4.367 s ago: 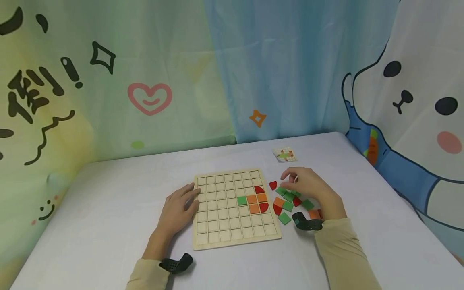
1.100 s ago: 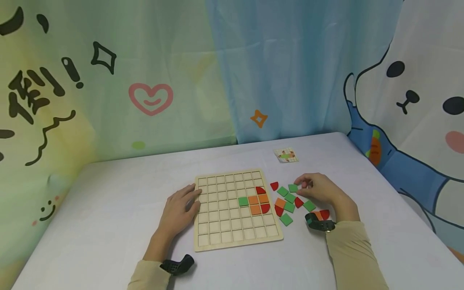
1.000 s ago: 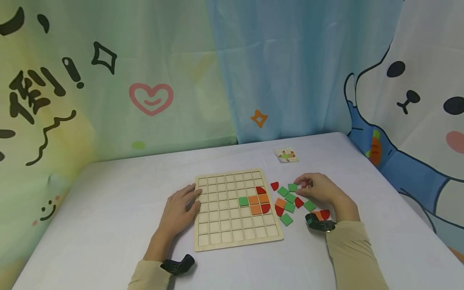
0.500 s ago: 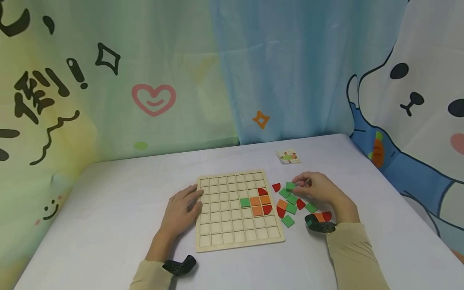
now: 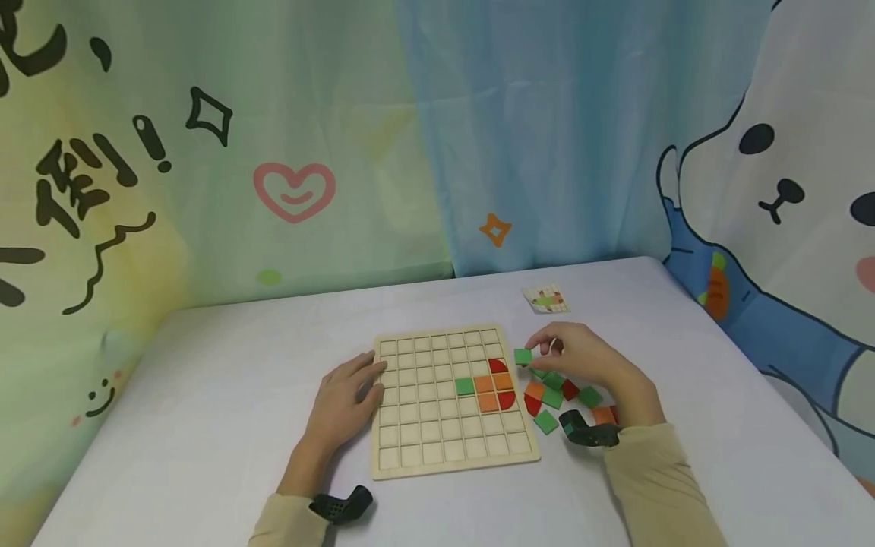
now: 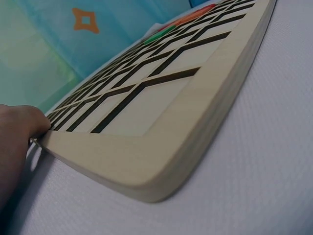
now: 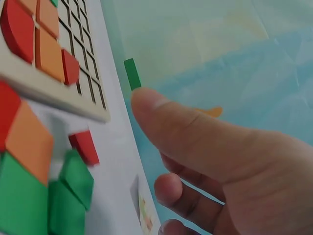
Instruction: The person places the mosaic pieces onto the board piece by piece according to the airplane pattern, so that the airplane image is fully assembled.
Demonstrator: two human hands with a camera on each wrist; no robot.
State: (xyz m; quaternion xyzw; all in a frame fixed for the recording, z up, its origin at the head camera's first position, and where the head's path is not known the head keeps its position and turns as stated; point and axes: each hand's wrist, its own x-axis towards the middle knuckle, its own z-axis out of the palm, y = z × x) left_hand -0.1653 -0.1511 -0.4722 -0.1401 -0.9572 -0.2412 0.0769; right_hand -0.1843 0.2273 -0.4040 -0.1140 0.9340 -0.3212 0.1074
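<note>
My right hand (image 5: pixel 574 353) pinches a green square tile (image 5: pixel 522 357) between thumb and fingers, raised just beyond the right edge of the wooden grid board (image 5: pixel 424 459). In the right wrist view the held tile (image 7: pixel 132 73) shows edge-on past the thumb tip. My left hand (image 5: pixel 345 399) lies relaxed at the board's left edge, fingertips on the rim. On the board sit a green square (image 5: pixel 465 387), several orange squares (image 5: pixel 483 384) and two red rounded pieces (image 5: pixel 506 399), grouped at the right side.
Loose green, orange and red pieces (image 5: pixel 546 422) lie right of the board, partly under my right hand and wrist camera. A small pattern card (image 5: pixel 545 299) lies farther back on the white-covered table (image 5: pixel 225 380). A printed curtain (image 5: pixel 355 152) hangs behind.
My right hand has lifted the green tile from the pile and carried it left towards the board. The left hand stays at the board's edge; the head view shifts slightly.
</note>
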